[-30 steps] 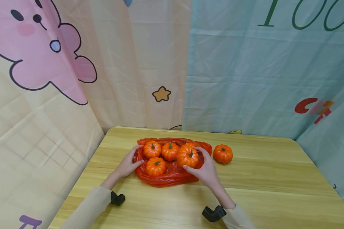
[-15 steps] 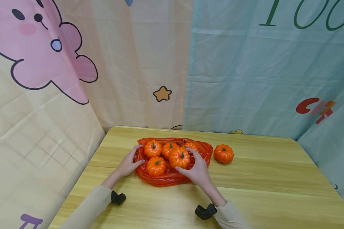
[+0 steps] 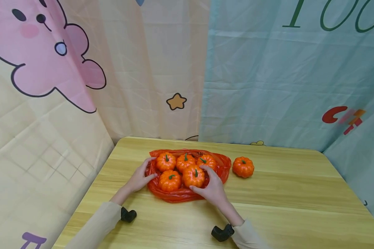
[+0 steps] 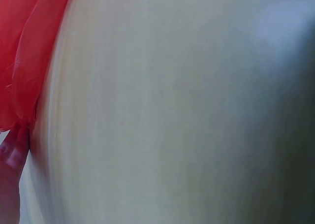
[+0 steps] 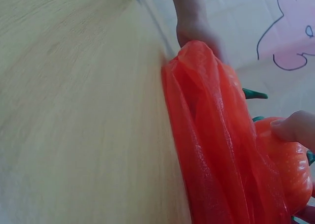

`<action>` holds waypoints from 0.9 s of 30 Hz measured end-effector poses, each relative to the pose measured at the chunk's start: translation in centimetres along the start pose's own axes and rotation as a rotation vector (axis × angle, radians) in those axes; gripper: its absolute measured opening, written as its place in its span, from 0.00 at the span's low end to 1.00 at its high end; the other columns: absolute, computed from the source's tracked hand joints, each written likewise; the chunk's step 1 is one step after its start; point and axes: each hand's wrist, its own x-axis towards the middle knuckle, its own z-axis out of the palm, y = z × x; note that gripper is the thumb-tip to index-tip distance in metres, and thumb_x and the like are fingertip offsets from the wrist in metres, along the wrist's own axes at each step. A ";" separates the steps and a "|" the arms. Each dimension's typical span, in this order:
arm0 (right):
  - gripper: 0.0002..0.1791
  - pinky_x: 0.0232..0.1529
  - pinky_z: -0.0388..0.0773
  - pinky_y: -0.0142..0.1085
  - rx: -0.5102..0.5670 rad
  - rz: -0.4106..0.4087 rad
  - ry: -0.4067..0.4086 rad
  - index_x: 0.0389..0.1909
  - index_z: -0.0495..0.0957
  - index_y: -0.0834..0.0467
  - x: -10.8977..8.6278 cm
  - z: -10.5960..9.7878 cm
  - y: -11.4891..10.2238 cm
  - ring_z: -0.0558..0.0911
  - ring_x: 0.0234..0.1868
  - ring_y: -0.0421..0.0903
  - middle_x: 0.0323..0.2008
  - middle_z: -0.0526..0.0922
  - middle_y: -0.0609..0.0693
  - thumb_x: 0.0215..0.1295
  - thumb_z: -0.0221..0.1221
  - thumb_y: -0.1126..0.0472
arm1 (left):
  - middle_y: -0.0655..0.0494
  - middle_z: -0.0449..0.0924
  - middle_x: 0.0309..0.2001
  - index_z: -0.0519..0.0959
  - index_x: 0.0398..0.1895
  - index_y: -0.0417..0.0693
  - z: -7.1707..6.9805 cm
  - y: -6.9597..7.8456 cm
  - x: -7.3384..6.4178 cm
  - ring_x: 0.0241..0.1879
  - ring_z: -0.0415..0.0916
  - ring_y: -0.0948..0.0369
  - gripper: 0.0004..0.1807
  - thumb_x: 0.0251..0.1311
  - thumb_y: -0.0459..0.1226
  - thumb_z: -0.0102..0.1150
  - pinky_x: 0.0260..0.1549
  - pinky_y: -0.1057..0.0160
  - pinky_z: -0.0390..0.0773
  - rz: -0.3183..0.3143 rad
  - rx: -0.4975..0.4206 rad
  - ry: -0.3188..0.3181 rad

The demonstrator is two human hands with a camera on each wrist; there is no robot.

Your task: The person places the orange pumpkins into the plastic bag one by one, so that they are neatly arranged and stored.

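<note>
A red plastic bag (image 3: 177,197) lies opened out on the wooden table, with several small orange pumpkins in it. My left hand (image 3: 141,177) holds the bag's left side; in the left wrist view its thumb (image 4: 15,147) meets the red plastic. My right hand (image 3: 215,189) grips a pumpkin (image 3: 193,177) with a green stem at the front right of the bag, thumb (image 5: 297,129) on one side and fingers on the other. Beside it in the bag sits another front pumpkin (image 3: 169,181). Behind are the left pumpkin (image 3: 165,162), middle pumpkin (image 3: 185,163) and right pumpkin (image 3: 206,160).
One more orange pumpkin (image 3: 243,167) stands on the table (image 3: 286,193), right of the bag. Printed curtains (image 3: 261,86) hang close behind the table's back edge and along both sides. A black wrist device (image 3: 222,233) sits at each sleeve cuff.
My right hand has carried its pumpkin leftward and down into the front of the bag, bringing the back right pumpkin into view. My left hand stays at the bag's left side.
</note>
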 end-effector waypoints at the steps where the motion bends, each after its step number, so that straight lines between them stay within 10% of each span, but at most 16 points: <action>1: 0.41 0.57 0.76 0.50 0.000 -0.002 -0.004 0.59 0.70 0.55 0.0 0.0 0.1 0.77 0.54 0.51 0.54 0.78 0.54 0.42 0.76 0.51 | 0.29 0.66 0.62 0.58 0.67 0.31 0.0 0.0 0.0 0.63 0.65 0.36 0.33 0.60 0.28 0.59 0.61 0.38 0.65 -0.002 0.001 0.000; 22: 0.38 0.59 0.72 0.53 -0.047 0.002 -0.117 0.59 0.71 0.56 -0.1 0.4 0.8 0.75 0.57 0.54 0.56 0.77 0.53 0.46 0.74 0.50 | 0.29 0.66 0.62 0.58 0.67 0.31 0.0 0.0 0.0 0.63 0.66 0.37 0.33 0.60 0.28 0.58 0.61 0.38 0.66 0.006 0.008 -0.005; 27: 0.38 0.59 0.73 0.52 -0.068 -0.012 -0.115 0.58 0.72 0.55 -0.1 0.4 1.0 0.75 0.57 0.53 0.56 0.76 0.53 0.45 0.74 0.51 | 0.32 0.66 0.64 0.57 0.69 0.36 0.8 -2.7 0.5 0.64 0.64 0.38 0.34 0.61 0.31 0.59 0.63 0.37 0.63 0.009 0.018 0.007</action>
